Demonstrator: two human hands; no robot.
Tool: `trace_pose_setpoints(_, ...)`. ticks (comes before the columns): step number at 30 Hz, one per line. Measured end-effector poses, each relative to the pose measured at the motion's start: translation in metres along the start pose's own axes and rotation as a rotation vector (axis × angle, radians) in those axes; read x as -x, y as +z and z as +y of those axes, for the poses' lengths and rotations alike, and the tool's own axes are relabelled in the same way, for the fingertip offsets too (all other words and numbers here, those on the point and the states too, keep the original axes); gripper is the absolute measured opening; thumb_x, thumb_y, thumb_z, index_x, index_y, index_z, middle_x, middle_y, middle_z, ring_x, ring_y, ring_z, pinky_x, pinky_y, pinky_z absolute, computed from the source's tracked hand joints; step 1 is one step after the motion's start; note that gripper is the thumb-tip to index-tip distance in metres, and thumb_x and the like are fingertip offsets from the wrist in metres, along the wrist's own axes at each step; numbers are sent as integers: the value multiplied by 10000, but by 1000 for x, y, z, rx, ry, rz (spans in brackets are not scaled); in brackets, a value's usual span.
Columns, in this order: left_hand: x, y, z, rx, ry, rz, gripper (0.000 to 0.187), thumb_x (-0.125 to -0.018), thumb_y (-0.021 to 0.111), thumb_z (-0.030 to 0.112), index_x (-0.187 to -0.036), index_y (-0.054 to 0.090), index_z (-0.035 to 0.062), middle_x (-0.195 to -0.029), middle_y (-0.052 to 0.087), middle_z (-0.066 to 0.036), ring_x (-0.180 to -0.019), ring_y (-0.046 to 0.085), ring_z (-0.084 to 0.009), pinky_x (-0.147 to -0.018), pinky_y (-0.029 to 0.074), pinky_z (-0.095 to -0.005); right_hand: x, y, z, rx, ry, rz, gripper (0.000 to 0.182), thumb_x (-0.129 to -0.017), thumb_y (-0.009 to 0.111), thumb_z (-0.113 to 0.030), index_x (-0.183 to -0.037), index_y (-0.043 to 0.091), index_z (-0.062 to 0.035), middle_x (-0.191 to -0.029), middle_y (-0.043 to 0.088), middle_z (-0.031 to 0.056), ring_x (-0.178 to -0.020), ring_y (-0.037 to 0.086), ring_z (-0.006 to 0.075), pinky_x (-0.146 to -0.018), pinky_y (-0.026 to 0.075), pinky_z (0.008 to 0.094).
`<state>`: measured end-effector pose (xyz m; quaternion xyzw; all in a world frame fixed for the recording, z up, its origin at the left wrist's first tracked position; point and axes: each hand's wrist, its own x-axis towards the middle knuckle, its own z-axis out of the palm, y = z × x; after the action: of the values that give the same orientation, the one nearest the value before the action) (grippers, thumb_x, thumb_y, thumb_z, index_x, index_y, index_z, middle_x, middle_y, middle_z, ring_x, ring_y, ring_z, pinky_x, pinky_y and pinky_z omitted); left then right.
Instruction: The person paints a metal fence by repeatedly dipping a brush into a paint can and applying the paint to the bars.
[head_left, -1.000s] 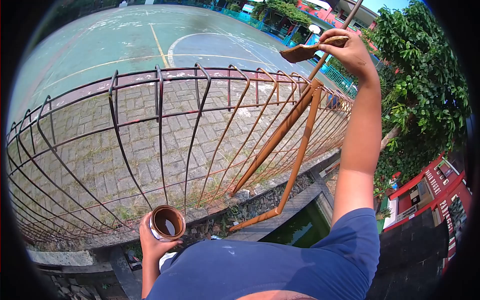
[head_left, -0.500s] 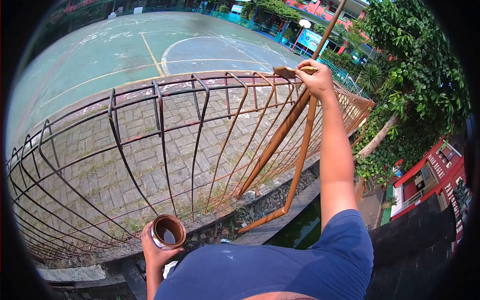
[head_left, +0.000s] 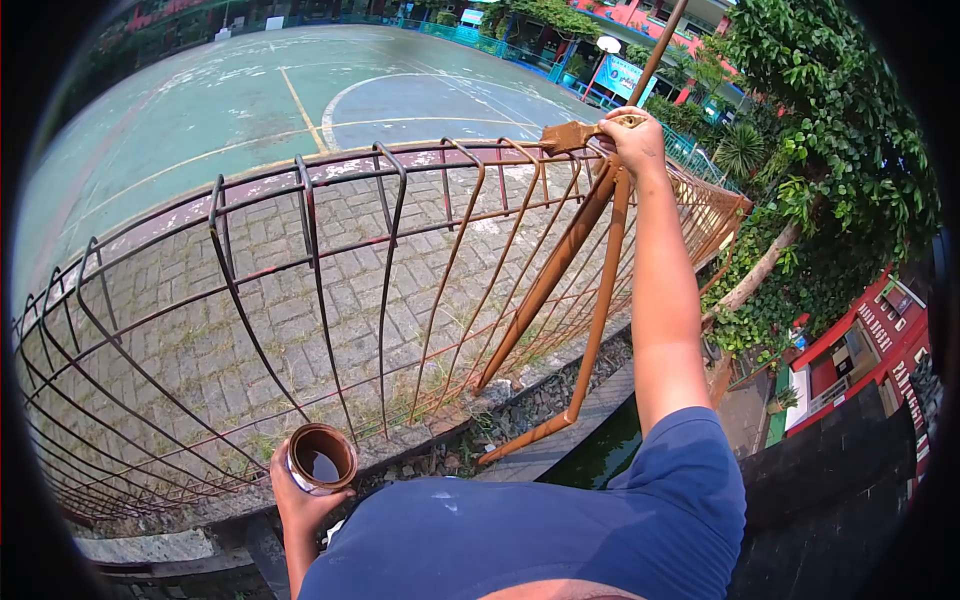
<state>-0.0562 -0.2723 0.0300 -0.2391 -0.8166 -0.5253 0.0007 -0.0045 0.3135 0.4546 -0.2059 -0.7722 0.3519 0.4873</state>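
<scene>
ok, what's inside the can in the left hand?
The can, held in the left hand, is brown-coated inside and holds dark, shiny liquid; its bottom is hidden underneath.

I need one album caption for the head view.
Right hand with a brown brush at the metal fence; left hand holding an open paint can.

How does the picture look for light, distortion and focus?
Head view: bright sun, with darker shade across part of the blue shirt; head view: wide-lens distortion bows the fence, and the corners are black; head view: the brush looks fairly sharp, the can dark inside.
</scene>
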Motion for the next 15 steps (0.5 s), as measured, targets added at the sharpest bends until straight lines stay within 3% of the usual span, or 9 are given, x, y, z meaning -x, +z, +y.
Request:
trace_pose_setpoints(3,4,5,-4,-67,56,35,1334,-331,1040,399,-1443,418,8,-1368,540,-167,-1301,540,-331,-1096,433,-444,4,-5,-4,-184,-78,-53,114,-826,778,-63,-906,700,-37,-835,732,84,-731,737,166,-642,613,289)
trace_pose_setpoints(5,4,3,5,-109,46,6,1334,-329,1042,390,-1445,416,12,-1374,536,-166,-1308,534,-332,-1104,429,-441,1,-1,1,316,-253,7,132,-812,794,-140,-892,723,-62,-815,734,59,-764,724,153,-699,579,296)
trace_pose_setpoints(6,4,3,8,-95,44,-1,1334,-328,1043,383,-1446,416,14,-1377,535,-165,-1310,532,-331,-1107,427,-440,10,2,-12,424,-245,70,161,-795,810,-194,-887,739,-83,-807,734,50,-783,708,145,-741,551,301)
trace_pose_setpoints(9,8,8,13,-61,31,-5,1325,-331,1038,395,-1442,420,24,-1379,530,-166,-1314,523,-346,-1114,420,-452,24,14,-19,419,-326,-43,146,-799,805,-177,-892,742,-84,-814,736,61,-780,712,149,-740,559,302)
trace_pose_setpoints(10,10,9,12,-61,28,-1,1316,-335,1031,419,-1438,427,31,-1378,528,-171,-1312,517,-362,-1113,416,-466,21,13,-15,395,-340,-145,158,-797,808,-172,-906,744,-77,-824,743,67,-798,725,151,-744,564,305)
trace_pose_setpoints(13,15,9,15,-12,4,11,1312,-334,1027,439,-1434,433,39,-1375,525,-173,-1310,512,-375,-1111,413,-479,13,4,-22,-285,-183,-165,157,-798,805,-159,-920,749,-79,-832,750,72,-819,735,150,-747,569,312)
trace_pose_setpoints(14,17,11,16,17,-7,16,1314,-332,1027,436,-1434,433,39,-1374,525,-172,-1309,512,-374,-1110,414,-479,12,2,-23,-338,-145,-169,156,-790,806,-170,-915,753,-93,-832,754,73,-808,739,157,-748,572,316)
trace_pose_setpoints(15,19,12,17,19,-16,17,1313,-332,1028,431,-1435,432,39,-1375,524,-172,-1310,512,-373,-1109,415,-478,11,2,-22,-62,-185,-92,155,-787,806,-176,-910,754,-97,-830,755,73,-799,739,162,-747,572,316)
